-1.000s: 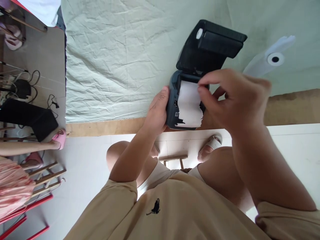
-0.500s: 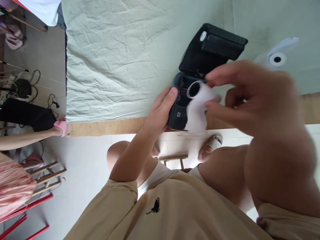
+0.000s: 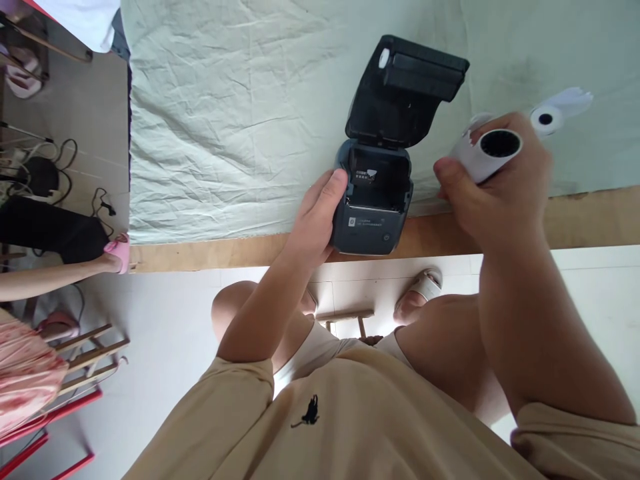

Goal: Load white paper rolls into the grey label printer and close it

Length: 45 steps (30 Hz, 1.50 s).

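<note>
A dark portable label printer (image 3: 373, 230) sits at the table's near edge, its lid (image 3: 405, 90) swung up and its paper bay bare inside. My left hand (image 3: 320, 217) grips the printer's left side, thumb on top. To the right, my right hand (image 3: 515, 180) is wrapped round a white paper roll (image 3: 473, 157) with a wide dark core facing up toward me. Just beyond that hand lies another white paper roll (image 3: 546, 120) with a small core and a loose strip of paper trailing off it.
A pale green cloth (image 3: 225, 120) covers the table, with a bare wooden edge (image 3: 210, 257) along the near side. At left are another person's leg (image 3: 60, 277), a wooden stool (image 3: 95, 357), a red metal frame (image 3: 55, 417) and tangled cables (image 3: 37, 173) on the floor.
My right hand has lifted the paper roll out from over the printer's bay and carried it to the right. My left hand still holds the printer, whose lid stays up.
</note>
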Tool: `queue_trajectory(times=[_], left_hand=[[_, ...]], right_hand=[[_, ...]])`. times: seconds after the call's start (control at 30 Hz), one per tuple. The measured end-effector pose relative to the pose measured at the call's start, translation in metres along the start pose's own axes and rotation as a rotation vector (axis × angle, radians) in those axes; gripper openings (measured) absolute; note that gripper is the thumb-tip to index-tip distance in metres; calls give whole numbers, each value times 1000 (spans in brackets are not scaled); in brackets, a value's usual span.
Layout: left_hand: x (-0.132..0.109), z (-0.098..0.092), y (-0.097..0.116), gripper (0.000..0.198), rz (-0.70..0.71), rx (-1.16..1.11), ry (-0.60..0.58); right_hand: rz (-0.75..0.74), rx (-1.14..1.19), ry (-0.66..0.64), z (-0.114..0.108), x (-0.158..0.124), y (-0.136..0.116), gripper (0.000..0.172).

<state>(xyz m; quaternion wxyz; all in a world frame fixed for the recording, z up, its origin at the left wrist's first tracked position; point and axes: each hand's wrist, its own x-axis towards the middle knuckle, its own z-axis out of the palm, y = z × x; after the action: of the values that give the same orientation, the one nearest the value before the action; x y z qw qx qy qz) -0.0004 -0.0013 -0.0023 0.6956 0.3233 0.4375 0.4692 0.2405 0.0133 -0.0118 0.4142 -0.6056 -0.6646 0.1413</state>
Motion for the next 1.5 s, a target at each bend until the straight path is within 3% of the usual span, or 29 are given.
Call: queue_trajectory(times=[0.1,0.33,0.4,0.47,0.57,0.63,0.7,0.8,0.87,1.1,1.2,1.33,1.5], left_hand=[[0,0,1,42,15,-17,-21],[-1,1,3,36,-1,-38,-43],[-2,0,4,37,-2,-23,-33],[-3,0,3,39,4,-12,-29],[-2,-1,2,43,5,-4,-17],[-2,-1,2,43,-12,-7,1],[-2,0,2,41,-29,-14,18],[-3,3,4,38,-37,-11,37],[-2,4,5,39,-25,-8,39],[2,3,0,41,-8,-12,38],[2,5,0,40,-10,-2,57],[1,7,2,43,-2,13,59],[2,7,2,43,3,7,46]], right_hand=[[-76,-107,-19,-3,2,4,44],[10,-222,-206,2,0,7,68],[-53,-189,-191,-2,-1,3,71],[-198,-115,-81,-11,-1,2,64],[-357,-55,220,-28,2,16,39],[-318,-96,406,-36,5,38,32],[-228,-152,443,-37,8,63,34],[-173,-211,385,-30,13,93,46],[-137,-253,338,-24,15,100,52],[175,-231,123,-22,19,68,47],[148,-242,46,-25,16,58,50],[107,-196,120,-23,14,61,58],[98,-237,93,-23,15,67,62]])
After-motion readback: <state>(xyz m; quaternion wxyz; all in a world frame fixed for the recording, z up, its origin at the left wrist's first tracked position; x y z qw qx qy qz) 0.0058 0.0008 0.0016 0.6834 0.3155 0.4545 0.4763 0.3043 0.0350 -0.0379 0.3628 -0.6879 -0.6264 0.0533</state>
